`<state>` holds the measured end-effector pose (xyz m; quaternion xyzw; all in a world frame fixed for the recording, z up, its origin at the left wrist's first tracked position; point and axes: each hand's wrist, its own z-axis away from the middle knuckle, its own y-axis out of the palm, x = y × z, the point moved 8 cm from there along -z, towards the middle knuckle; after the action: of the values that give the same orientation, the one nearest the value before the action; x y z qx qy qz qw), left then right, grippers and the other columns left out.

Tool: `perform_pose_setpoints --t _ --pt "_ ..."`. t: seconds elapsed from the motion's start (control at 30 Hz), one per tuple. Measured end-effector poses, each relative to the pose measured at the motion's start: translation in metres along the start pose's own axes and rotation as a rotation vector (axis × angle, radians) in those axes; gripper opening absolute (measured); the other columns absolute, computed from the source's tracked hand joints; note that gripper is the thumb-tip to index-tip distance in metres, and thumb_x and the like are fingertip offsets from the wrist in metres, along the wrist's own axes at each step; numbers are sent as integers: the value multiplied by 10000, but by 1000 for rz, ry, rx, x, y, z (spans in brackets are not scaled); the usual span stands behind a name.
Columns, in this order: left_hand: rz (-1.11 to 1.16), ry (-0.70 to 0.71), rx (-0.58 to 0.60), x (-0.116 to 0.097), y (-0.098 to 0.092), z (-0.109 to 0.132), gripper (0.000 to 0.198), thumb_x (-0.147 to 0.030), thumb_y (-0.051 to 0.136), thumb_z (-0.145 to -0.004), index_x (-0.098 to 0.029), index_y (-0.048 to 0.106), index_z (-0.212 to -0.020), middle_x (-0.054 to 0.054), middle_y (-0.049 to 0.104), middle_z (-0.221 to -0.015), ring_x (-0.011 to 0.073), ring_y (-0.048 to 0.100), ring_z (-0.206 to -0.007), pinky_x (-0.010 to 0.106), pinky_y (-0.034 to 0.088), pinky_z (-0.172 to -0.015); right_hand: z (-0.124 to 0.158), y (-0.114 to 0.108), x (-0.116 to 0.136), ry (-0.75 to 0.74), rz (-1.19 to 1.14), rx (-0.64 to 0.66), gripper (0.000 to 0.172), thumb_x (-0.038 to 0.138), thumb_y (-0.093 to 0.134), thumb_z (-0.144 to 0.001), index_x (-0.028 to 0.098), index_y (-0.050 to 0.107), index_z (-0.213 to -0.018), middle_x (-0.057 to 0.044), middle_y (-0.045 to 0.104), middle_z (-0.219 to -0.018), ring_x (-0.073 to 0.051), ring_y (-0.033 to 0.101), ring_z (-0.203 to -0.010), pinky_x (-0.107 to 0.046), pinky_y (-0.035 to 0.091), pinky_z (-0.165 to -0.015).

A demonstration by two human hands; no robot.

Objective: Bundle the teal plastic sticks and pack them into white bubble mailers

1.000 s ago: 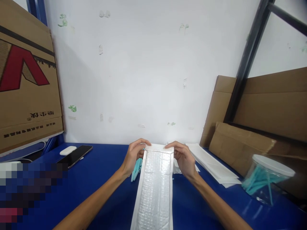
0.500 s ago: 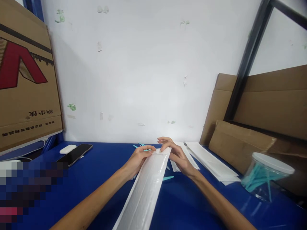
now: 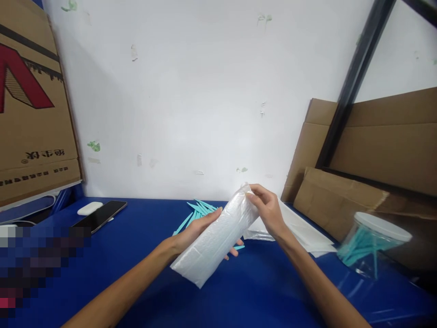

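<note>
Workshop, pretty much: flat blue bench (image 3: 273,291), brown cardboard boxes (image 3: 341,191), black metal post (image 3: 359,68), scuffed white wall (image 3: 194,91) (green smudges (image 3: 94,146) lol).

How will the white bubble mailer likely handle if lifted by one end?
The white bubble mailer probably flexes, given the puckering beside the right hand. Its glossy film may slip. Its thin profile suggests low weight.

Forearms (image 3: 136,273) slim, bare; left grip (image 3: 195,228), right grip (image 3: 269,209) likewise bare.
</note>
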<state>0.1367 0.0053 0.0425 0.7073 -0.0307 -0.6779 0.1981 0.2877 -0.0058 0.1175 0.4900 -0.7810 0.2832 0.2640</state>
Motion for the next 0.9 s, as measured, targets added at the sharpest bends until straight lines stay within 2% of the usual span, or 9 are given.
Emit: perform_pose_setpoints --t 0.07,0.17,0.3,0.4,0.5,0.57,0.7,0.73,0.9 --pt "-12 -10 14 2 0 0 771 -700 349 -935 -75 627 -1292 205 672 -1218 308 675 -1027 363 497 -871 -4 -16 0 -19 36 -61 152 326 627 -883 215 714 -940 -1 696 -845 -185 639 -815 -273 485 -734" --pt "-90 46 -52 0 -8 -3 824 -731 292 -928 -60 658 -1235 196 706 -1122 313 690 -963 376 496 -867 -11 -50 -2 -55 74 -197 149 336 650 -847 213 715 -900 -2 695 -824 -187 640 -774 -279 495 -702" --pt "-243 153 -146 -6 -13 -2 673 -647 338 -966 -109 648 -1228 156 712 -1064 290 677 -936 379 516 -836 -19 -90 -5 -99 141 -319 184 355 674 -825 206 710 -926 -17 715 -853 -196 653 -788 -299 509 -728" --pt "-305 175 -152 -6 -7 -3 569 -586 511 -922 -131 614 -1247 150 679 -1101 276 652 -947 368 533 -790 -24 -100 -6 -117 252 -350 197 346 658 -826 198 706 -947 -33 727 -891 -212 665 -819 -312 509 -733" --pt "-415 123 -355 -6 -14 -8 564 -517 694 -803 -139 597 -1211 120 647 -1105 214 644 -828 317 504 -733 -35 -95 -1 -133 443 -366 194 328 608 -846 199 700 -959 -43 734 -948 -231 672 -890 -324 498 -773" --pt "-498 73 -444 -6 -16 -19 499 -511 712 -779 -143 619 -1103 85 646 -1019 181 620 -752 285 467 -682 -48 -87 4 -147 590 -333 198 307 558 -865 204 686 -975 -38 735 -973 -231 664 -923 -327 476 -825" --pt "-598 119 -310 -11 4 -66 346 -504 680 -801 -162 624 -802 35 604 -759 174 552 -671 265 390 -581 -87 -68 -5 -29 947 -108 285 283 408 -920 191 642 -1055 -60 726 -1058 -227 633 -948 -299 440 -812" --pt "-613 113 -326 -11 5 -79 337 -487 699 -780 -161 615 -772 31 596 -723 176 546 -644 270 381 -564 -97 -66 -13 32 1040 -52 309 288 375 -936 187 635 -1069 -72 722 -1075 -231 627 -955 -296 433 -802" --pt "-631 189 -479 -14 -4 -127 442 -360 796 -691 -138 652 -1045 112 717 -978 278 658 -880 321 479 -706 -132 -56 -66 233 1200 160 321 288 398 -962 153 684 -908 -127 726 -939 -248 647 -874 -313 448 -762"
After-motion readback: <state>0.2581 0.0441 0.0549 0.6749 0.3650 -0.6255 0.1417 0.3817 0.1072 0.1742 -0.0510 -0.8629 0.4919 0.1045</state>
